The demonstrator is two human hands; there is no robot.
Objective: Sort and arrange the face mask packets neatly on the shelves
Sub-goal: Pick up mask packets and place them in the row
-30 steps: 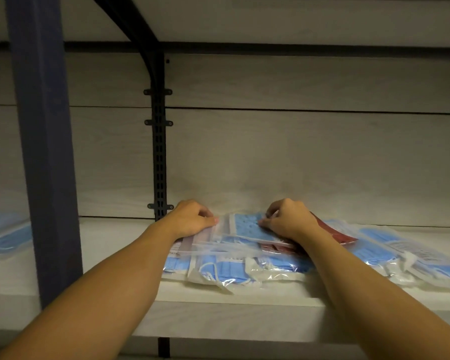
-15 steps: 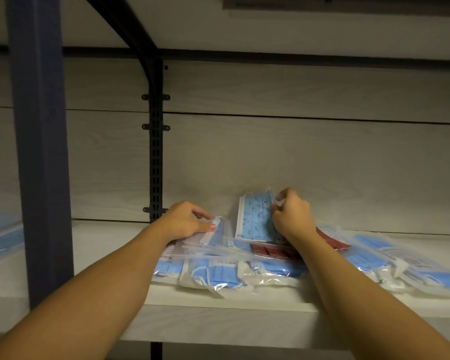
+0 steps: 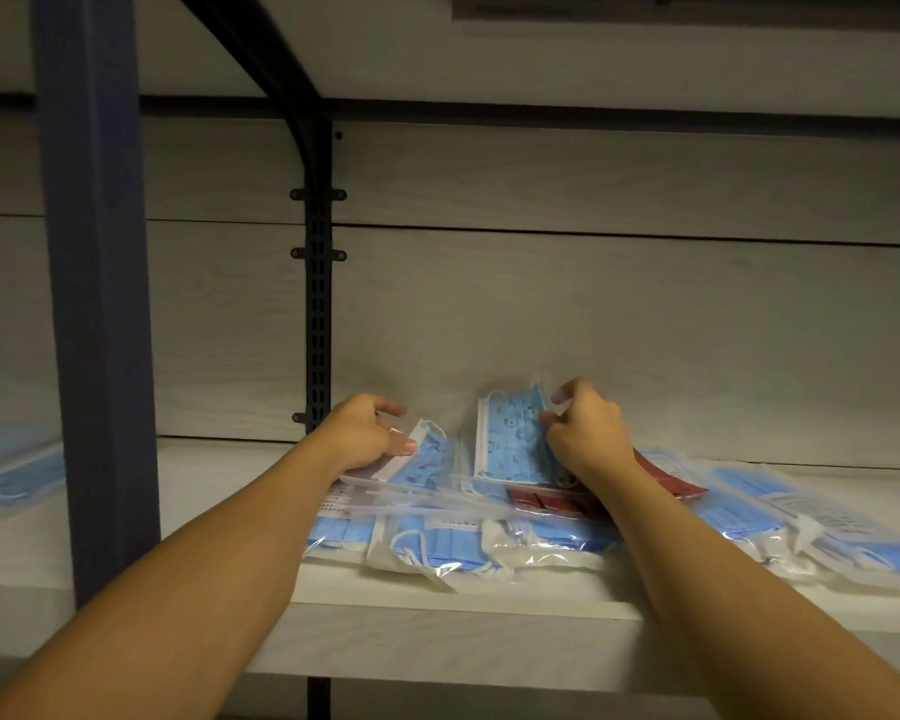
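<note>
A loose pile of clear packets with blue face masks [image 3: 463, 537] lies on the pale shelf [image 3: 437, 615]. My right hand [image 3: 585, 433] pinches a patterned blue mask packet [image 3: 510, 439] by its right edge and holds it upright near the back wall. My left hand [image 3: 365, 433] grips another patterned packet [image 3: 427, 457], tilted up off the pile's left side. A dark red packet [image 3: 666, 478] lies under my right wrist. More blue packets [image 3: 780, 517] spread to the right.
A dark blue upright post [image 3: 100, 304] stands at the left front. A black slotted bracket rail [image 3: 318, 304] runs up the back wall. Blue packets [image 3: 6, 470] lie in the bay left of the post. The shelf above hangs low overhead.
My right hand has raised its patterned packet from flat on the pile to upright. My left hand has tilted its packet up at the pile's left side.
</note>
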